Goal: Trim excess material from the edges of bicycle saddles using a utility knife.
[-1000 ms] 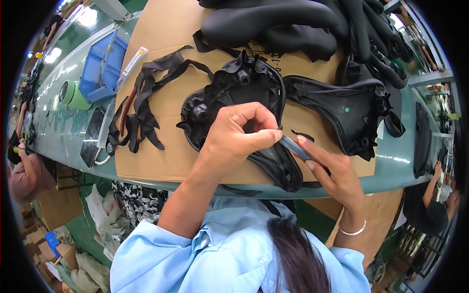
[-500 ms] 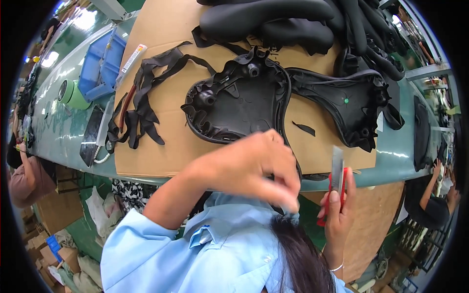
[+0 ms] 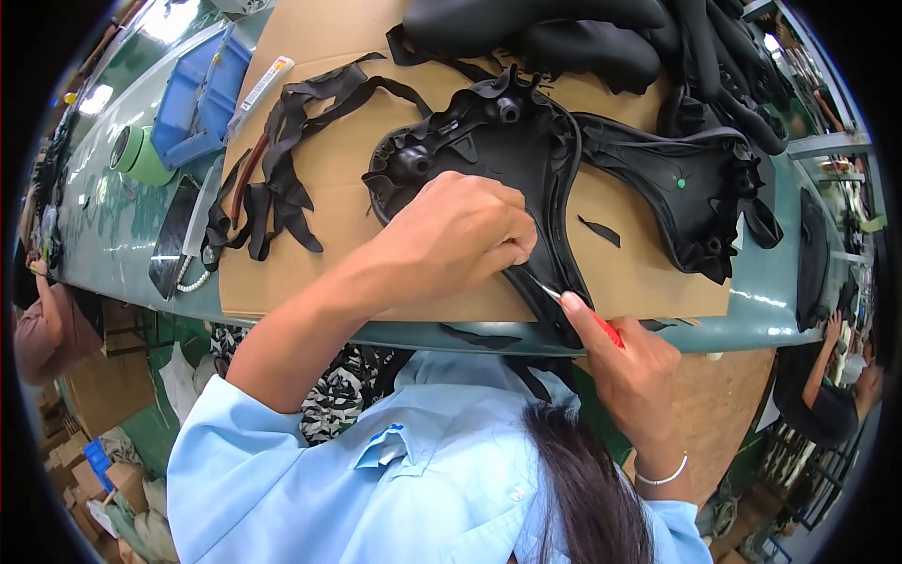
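A black bicycle saddle [image 3: 540, 153] lies underside up, its wide end away from me and its narrow nose toward me. Its dark cover is gathered in folds around the rim. Over the saddle's near part, my left hand [image 3: 460, 230] is closed in a pinch; what the fingers hold is hidden. My right hand [image 3: 625, 362] grips a red-handled utility knife [image 3: 613, 332]. The blade points up and left, its tip by the left fingertips at the nose's edge. To the right lies a second upturned saddle [image 3: 648, 183] with a green dot inside.
Cardboard [image 3: 338, 221] covers the green table [image 3: 103, 235]. Trimmed black strips [image 3: 287, 160] lie left, and a small scrap [image 3: 599, 231] sits between the saddles. More padded black saddles [image 3: 554, 33] are piled behind. A blue bin [image 3: 202, 99] and green container [image 3: 141, 155] stand far left.
My right hand has brought the knife left and up to the saddle's nose. My left hand has moved up and left and closed. Saddles and cardboard appear slightly shifted in view.
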### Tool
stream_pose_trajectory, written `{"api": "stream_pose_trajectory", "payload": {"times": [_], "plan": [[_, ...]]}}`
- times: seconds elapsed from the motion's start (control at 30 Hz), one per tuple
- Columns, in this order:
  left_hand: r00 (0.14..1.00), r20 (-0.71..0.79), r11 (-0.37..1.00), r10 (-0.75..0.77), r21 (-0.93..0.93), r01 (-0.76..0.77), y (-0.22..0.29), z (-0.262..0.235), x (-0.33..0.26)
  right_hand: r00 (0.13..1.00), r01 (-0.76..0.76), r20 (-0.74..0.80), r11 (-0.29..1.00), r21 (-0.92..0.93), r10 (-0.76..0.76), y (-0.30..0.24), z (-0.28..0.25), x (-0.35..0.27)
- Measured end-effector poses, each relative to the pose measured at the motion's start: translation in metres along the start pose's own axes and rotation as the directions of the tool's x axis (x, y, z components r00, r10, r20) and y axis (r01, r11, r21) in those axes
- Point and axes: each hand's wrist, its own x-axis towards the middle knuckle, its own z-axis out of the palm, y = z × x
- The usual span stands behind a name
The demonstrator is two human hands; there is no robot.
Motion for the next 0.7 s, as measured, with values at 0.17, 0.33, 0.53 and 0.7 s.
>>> {"api": "stream_pose_trajectory", "payload": {"times": [0.17,0.33,0.53,0.7], "plan": [[1.0,0.003,0.999,-0.018,-0.03,0.019,-0.002,0.001,-0.001,0.981,0.058,0.194,0.989,-0.135,-0.031,0.001,-0.03,0.009],[0.982,-0.003,0.982,-0.187,-0.023,0.187,0.013,0.001,0.0,0.933,0.108,0.359,0.962,-0.252,-0.011,0.021,-0.07,0.008],[0.967,-0.035,0.964,-0.253,0.08,0.255,0.027,0.024,0.025,0.798,-0.405,0.119,0.38,0.832,0.59,0.016,-0.029,-0.019],[0.938,0.149,0.889,-0.314,-0.302,0.346,0.002,0.009,0.046,0.714,-0.5,0.464,-0.082,0.862,0.525,-0.013,-0.005,0.001]]}}
